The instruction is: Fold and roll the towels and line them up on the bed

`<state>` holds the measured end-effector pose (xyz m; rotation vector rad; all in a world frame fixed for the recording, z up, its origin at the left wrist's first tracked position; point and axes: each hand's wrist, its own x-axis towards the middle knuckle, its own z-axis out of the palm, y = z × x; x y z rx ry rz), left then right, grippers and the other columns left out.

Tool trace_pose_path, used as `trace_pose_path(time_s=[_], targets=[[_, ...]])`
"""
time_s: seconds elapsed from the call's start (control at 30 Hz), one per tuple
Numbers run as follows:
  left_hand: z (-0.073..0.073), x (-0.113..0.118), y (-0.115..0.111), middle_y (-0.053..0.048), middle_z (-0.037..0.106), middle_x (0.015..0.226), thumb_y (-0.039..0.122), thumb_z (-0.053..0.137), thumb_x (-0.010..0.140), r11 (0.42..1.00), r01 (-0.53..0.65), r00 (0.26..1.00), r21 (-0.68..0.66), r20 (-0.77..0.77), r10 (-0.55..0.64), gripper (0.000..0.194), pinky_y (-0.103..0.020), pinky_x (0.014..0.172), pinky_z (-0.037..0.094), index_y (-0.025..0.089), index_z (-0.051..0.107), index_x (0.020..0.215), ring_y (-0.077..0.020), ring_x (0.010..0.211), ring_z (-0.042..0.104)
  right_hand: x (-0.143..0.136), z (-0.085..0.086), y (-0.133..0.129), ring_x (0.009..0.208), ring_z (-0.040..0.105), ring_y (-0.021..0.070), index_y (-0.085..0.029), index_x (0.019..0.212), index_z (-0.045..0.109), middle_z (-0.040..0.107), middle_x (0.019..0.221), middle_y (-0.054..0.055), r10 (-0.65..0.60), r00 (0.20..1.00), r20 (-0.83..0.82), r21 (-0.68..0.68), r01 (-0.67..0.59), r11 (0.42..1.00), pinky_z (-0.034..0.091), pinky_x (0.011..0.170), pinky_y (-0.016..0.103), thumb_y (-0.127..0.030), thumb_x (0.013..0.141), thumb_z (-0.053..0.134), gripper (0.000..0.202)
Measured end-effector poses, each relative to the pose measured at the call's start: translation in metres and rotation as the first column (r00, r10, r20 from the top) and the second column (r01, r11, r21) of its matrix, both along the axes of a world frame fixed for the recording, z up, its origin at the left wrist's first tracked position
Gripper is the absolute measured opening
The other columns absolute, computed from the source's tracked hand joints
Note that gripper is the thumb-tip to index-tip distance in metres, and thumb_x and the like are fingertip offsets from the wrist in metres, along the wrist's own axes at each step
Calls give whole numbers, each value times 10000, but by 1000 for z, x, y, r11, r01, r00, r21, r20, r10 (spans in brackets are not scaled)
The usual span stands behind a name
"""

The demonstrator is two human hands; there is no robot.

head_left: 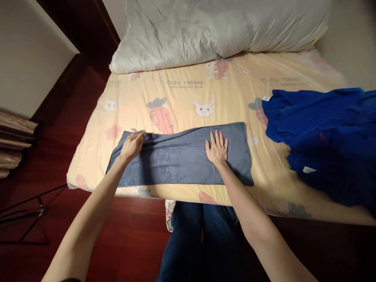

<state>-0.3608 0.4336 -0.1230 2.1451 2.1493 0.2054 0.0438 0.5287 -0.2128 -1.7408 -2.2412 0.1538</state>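
Grey-blue towel, under right hand, fingers wide; under left hand, grip unclear.

Both bare arms reach forward past the legs; left forearm beyond and to the left of the legs, its left hand palm down, the fingers close together and angled inward, the fingertips blurred; right forearm slanting inward from the right of the legs; right hand ahead of them, flat, palm down, fingers spread and pointing away.
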Motion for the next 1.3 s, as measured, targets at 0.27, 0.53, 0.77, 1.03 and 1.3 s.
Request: trace_pose_path(time_s=[0.27,0.53,0.77,1.03,1.3], targets=[[-6,-40,113,-57,758,1044,237,534,804,919,176,983,-352,8,-185,354,-345,1004,493,233,764,1073,-232,1035,656,-3,1,0,1561,204,297,-152,1589,352,278,1675,121,-14,1000,4,3,14,1000,137,1251,576,-431,1039,292,619],[-23,-3,94,-180,674,1220,166,394,912,993,-113,990,15,-85,114,453,-469,1018,480,139,681,1262,-320,1181,582,-4,3,0,1555,210,309,-154,1596,337,277,1676,121,-13,1000,25,6,13,1000,145,1245,565,-422,1039,296,619],[-51,151,63,-76,272,1679,454,374,1009,979,201,979,40,32,-202,592,-635,1240,128,267,390,1571,-393,1556,149,-5,9,1,1520,255,333,-175,1594,343,254,1686,119,-10,998,63,24,9,1000,218,1197,557,-419,1033,323,612],[-62,111,62,-38,259,1685,594,388,987,996,73,997,52,32,-75,633,-716,1214,42,345,377,1569,-405,1567,97,38,10,50,1425,359,363,-223,1557,422,321,1662,106,-4,993,117,-16,6,1000,261,1144,624,-513,1023,328,615],[-56,7,-6,-109,190,1700,558,335,1007,918,-394,915,52,-67,397,670,-717,1200,111,252,310,1602,-427,1562,87,53,-10,57,1553,164,368,-190,1599,325,208,1698,128,-25,985,171,4,25,1000,175,1193,660,-502,1029,285,651]])
